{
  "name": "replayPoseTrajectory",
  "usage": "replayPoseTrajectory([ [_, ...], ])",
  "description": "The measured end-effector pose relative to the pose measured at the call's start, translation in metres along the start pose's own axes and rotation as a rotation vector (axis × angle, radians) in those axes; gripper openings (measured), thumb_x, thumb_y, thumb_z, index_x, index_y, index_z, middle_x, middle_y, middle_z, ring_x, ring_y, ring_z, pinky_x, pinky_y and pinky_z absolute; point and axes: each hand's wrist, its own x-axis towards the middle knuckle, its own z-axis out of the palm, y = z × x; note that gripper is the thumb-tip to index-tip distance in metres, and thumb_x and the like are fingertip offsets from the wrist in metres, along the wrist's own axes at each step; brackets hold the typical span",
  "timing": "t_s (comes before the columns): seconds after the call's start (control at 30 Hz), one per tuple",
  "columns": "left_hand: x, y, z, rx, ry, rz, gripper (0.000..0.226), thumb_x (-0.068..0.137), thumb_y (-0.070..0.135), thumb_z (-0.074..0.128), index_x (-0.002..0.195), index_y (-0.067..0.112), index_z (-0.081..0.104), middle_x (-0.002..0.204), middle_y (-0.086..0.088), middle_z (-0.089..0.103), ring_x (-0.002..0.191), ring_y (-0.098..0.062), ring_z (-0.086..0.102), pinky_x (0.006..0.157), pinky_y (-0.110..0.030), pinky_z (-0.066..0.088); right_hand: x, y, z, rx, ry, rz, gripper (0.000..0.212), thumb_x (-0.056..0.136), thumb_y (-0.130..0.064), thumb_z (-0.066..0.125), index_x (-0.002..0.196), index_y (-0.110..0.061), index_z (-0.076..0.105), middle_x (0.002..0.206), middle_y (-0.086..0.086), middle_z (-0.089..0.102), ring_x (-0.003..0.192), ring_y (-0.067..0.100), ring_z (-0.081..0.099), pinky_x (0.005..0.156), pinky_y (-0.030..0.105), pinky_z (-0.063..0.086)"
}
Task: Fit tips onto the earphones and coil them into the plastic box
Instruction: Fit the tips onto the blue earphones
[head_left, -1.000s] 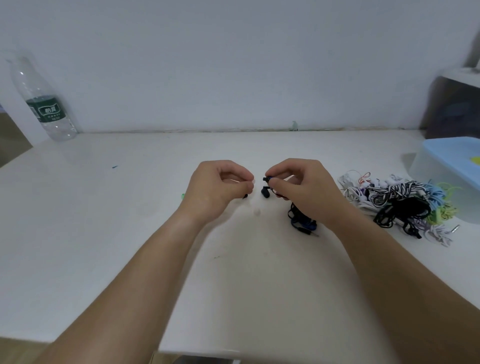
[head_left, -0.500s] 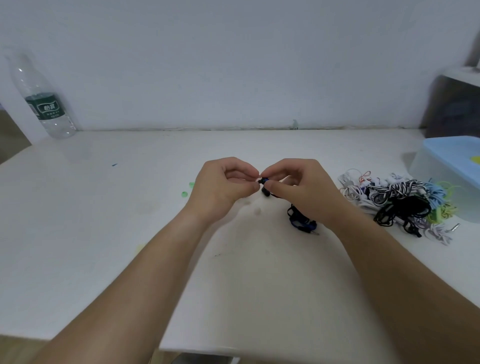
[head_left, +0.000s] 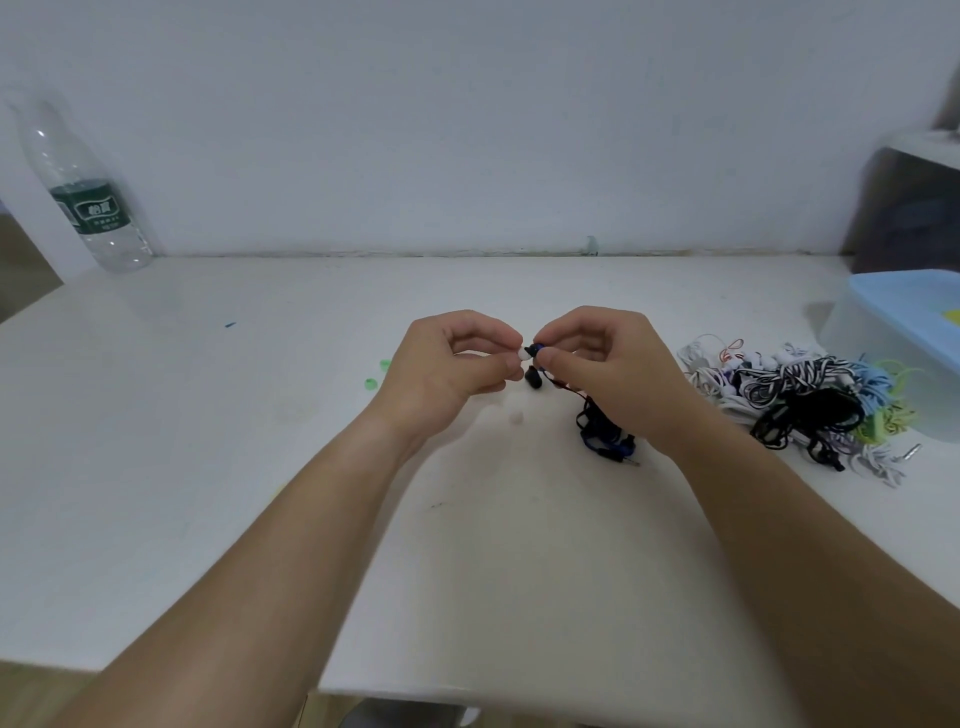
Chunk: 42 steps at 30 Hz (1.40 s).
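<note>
Two hands meet above the middle of the white table (head_left: 156, 441), and we see them working on one earphone. Our left hand (head_left: 441, 369) pinches a small white tip (head_left: 522, 355) between thumb and forefinger; our right hand (head_left: 613, 374) pinches a dark earbud (head_left: 537, 349) the same way, and tip and bud touch end to end. A second dark earbud (head_left: 533, 378) hangs just below them, and the blue-black cord (head_left: 602, 434) trails from under our right hand down to a loose coil on the table, its plug lying beside it. Another white tip (head_left: 515, 417) sits on the table between our wrists, and a couple of green tips (head_left: 376, 374) lie just left of our left hand.

To the right we see a tangled heap of earphones (head_left: 800, 400) — white, striped, black, pale blue, yellow-green — touching the plastic box (head_left: 872, 332). That box stands at the right edge with a light blue top; we can make out only a scrap of yellow on it, and we cannot tell what is inside. Far left, by the wall, a clear bottle (head_left: 88, 192) with a green label stands upright — it looks nearly empty.
</note>
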Motion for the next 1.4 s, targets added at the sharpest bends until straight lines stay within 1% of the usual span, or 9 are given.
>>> replayPoseTrajectory([
  [0.1, -0.0003, 0.0005, 0.0001, -0.019, -0.012, 0.0, 0.01, 0.085, 0.001, 0.073, 0.094, 0.008, 0.072, 0.079, -0.001, 0.074, 0.08, -0.019, 0.074, 0.082, -0.035, 0.06, 0.0001, 0.0004, -0.0007, 0.026, -0.008, 0.003, 0.006, 0.088, -0.008, 0.071, 0.091, -0.013, 0.072, 0.077, 0.004, 0.074, 0.068, 0.031, 0.06, 0.069, 0.043, 0.048],
  [0.3, 0.0004, -0.0008, -0.0003, -0.086, -0.043, -0.01, 0.012, 0.09, -0.002, 0.068, 0.099, 0.005, 0.071, 0.085, -0.008, 0.075, 0.083, -0.019, 0.075, 0.078, -0.026, 0.06, -0.0003, -0.0011, -0.0009, 0.054, -0.013, -0.006, 0.008, 0.087, -0.006, 0.072, 0.091, -0.012, 0.073, 0.081, 0.009, 0.075, 0.071, 0.035, 0.062, 0.071, 0.043, 0.05],
  [0.47, 0.0009, -0.0013, 0.0006, -0.157, -0.065, -0.038, 0.014, 0.089, -0.002, 0.068, 0.101, 0.004, 0.072, 0.092, -0.013, 0.076, 0.086, -0.019, 0.075, 0.074, -0.022, 0.056, -0.0008, -0.0033, -0.0019, 0.082, -0.009, 0.01, 0.008, 0.086, -0.004, 0.073, 0.09, -0.011, 0.075, 0.083, 0.009, 0.076, 0.072, 0.019, 0.07, 0.074, 0.034, 0.055],
  [0.57, 0.0016, -0.0017, 0.0008, -0.188, -0.063, -0.051, 0.014, 0.089, -0.002, 0.069, 0.099, 0.006, 0.072, 0.092, -0.013, 0.077, 0.086, -0.02, 0.075, 0.073, -0.02, 0.056, -0.001, -0.0036, -0.0025, 0.097, -0.017, 0.013, 0.01, 0.086, -0.002, 0.074, 0.09, -0.011, 0.075, 0.086, 0.011, 0.077, 0.078, 0.021, 0.073, 0.076, 0.031, 0.056],
  [0.97, 0.0002, -0.0004, 0.0013, -0.244, -0.055, -0.108, 0.013, 0.088, -0.003, 0.069, 0.096, 0.007, 0.072, 0.087, -0.01, 0.077, 0.085, -0.021, 0.076, 0.072, -0.02, 0.056, -0.0023, -0.0081, -0.0023, 0.098, -0.045, 0.001, 0.011, 0.086, 0.002, 0.072, 0.089, -0.008, 0.075, 0.086, 0.012, 0.077, 0.077, 0.018, 0.073, 0.071, 0.021, 0.054],
  [1.17, 0.0, 0.0004, -0.0001, -0.253, -0.063, -0.14, 0.014, 0.088, -0.005, 0.068, 0.096, 0.007, 0.071, 0.087, -0.01, 0.077, 0.085, -0.022, 0.076, 0.074, -0.022, 0.058, -0.0014, -0.0083, -0.0039, 0.043, -0.077, -0.028, 0.012, 0.087, 0.002, 0.071, 0.09, -0.008, 0.075, 0.085, 0.008, 0.077, 0.082, 0.026, 0.074, 0.076, 0.028, 0.06],
  [1.23, -0.0001, 0.0001, -0.0011, -0.255, -0.073, -0.15, 0.015, 0.087, -0.006, 0.068, 0.096, 0.006, 0.071, 0.087, -0.011, 0.077, 0.086, -0.024, 0.076, 0.077, -0.023, 0.058, -0.0017, -0.0087, -0.004, 0.01, -0.099, -0.034, 0.012, 0.087, 0.001, 0.071, 0.089, -0.01, 0.076, 0.083, 0.006, 0.077, 0.077, 0.022, 0.074, 0.071, 0.025, 0.058],
  [1.33, -0.0003, -0.0002, -0.002, -0.243, -0.095, -0.156, 0.015, 0.087, -0.005, 0.068, 0.097, 0.006, 0.071, 0.088, -0.011, 0.077, 0.086, -0.023, 0.076, 0.076, -0.022, 0.058, -0.0018, -0.0094, -0.0046, -0.063, -0.111, -0.048, 0.012, 0.087, -0.002, 0.072, 0.089, -0.013, 0.076, 0.08, 0.0, 0.077, 0.072, 0.015, 0.072, 0.071, 0.025, 0.057],
  [1.4, 0.0001, 0.0004, -0.0017, -0.248, -0.099, -0.155, 0.016, 0.088, -0.005, 0.068, 0.097, 0.007, 0.071, 0.088, -0.01, 0.077, 0.086, -0.022, 0.076, 0.076, -0.021, 0.057, -0.0015, -0.0095, -0.0046, -0.049, -0.094, -0.054, 0.011, 0.087, -0.002, 0.072, 0.09, -0.012, 0.076, 0.081, 0.002, 0.077, 0.072, 0.018, 0.073, 0.07, 0.026, 0.057],
])
